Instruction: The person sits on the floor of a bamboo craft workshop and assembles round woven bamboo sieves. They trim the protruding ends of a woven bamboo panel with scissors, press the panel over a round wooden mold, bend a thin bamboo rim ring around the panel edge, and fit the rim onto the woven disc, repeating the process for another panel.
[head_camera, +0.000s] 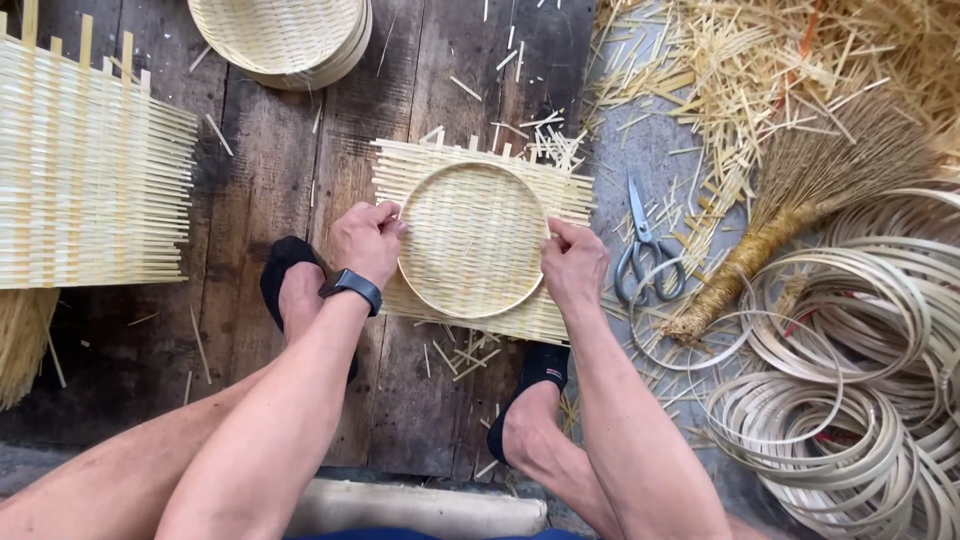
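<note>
Dark worn wooden floor planks (260, 200) carry a square pale woven bamboo mat (560, 190) at centre; left hand (367, 240) at nine o'clock and right hand (574, 262) at three o'clock, fingers closed, grip its round bamboo hoop (473, 310). Grey steel scissors (645, 255) lie at three o'clock.

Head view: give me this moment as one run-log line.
left hand: grips hoop left rim | right hand: grips right rim | hoop: on woven mat | scissors: right, untouched

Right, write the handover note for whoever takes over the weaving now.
Left hand: gripping the left edge of the round hoop.
Right hand: gripping the hoop's right edge.
The hoop sits on the square woven mat on the plank floor, between the feet.
Done: hoop centred on the mat.
Left: mat corners untrimmed beyond the hoop.
Scissors lie to the right; finished trays are stacked at the top.
</note>
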